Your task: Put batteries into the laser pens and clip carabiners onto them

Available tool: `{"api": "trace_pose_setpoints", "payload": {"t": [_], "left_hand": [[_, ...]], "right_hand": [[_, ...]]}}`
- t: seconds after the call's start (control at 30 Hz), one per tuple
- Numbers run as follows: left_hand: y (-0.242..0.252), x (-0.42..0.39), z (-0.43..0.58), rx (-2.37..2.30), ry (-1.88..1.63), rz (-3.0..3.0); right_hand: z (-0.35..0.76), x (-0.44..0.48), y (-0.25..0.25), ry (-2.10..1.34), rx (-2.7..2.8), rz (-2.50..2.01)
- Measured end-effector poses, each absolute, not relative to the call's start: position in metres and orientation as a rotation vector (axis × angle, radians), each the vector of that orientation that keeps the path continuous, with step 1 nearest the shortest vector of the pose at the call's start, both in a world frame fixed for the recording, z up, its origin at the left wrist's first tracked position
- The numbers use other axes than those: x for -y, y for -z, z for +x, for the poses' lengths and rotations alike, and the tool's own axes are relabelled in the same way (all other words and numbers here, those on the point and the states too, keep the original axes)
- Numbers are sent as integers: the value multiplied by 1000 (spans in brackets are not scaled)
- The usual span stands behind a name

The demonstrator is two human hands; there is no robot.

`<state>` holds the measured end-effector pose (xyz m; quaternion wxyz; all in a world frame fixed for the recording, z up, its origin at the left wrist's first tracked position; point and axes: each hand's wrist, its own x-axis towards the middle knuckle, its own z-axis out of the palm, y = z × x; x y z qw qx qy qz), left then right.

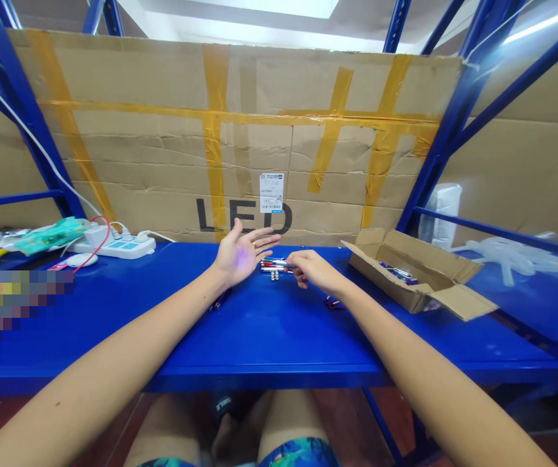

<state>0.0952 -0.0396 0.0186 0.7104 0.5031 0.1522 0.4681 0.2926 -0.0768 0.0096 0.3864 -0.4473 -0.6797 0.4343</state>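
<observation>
My left hand (241,255) lies palm up above the blue shelf top (269,337), fingers spread, holding nothing, with a violet glow on the palm. My right hand (311,271) is curled, its fingertips over the end of a slim metal penlight (274,264) among several similar ones with red and green bands. Just below them stand small silver cylinders (274,275), perhaps stacked button cells. An open cardboard box (410,272) to the right of my right hand holds more metal pieces. A small red item (333,303) lies under my right wrist.
A white power strip (113,246) with plugged-in cables, a white oval object (82,260) and a green plastic bag (50,235) sit at the back left. Taped cardboard marked LED (240,217) forms the back, within blue steel shelving. Clear tubing (507,256) lies at right.
</observation>
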Motion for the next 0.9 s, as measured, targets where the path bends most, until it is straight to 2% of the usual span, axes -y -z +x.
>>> {"api": "trace_pose_setpoints", "payload": {"t": [0.23, 0.9], "left_hand": [[-15, 39, 97, -393, -1077, 1146], [-13, 44, 102, -398, -1047, 1132]], "right_hand": [[294, 77, -10, -564, 1969, -1170], [297, 77, -11, -403, 1959, -1134]]}}
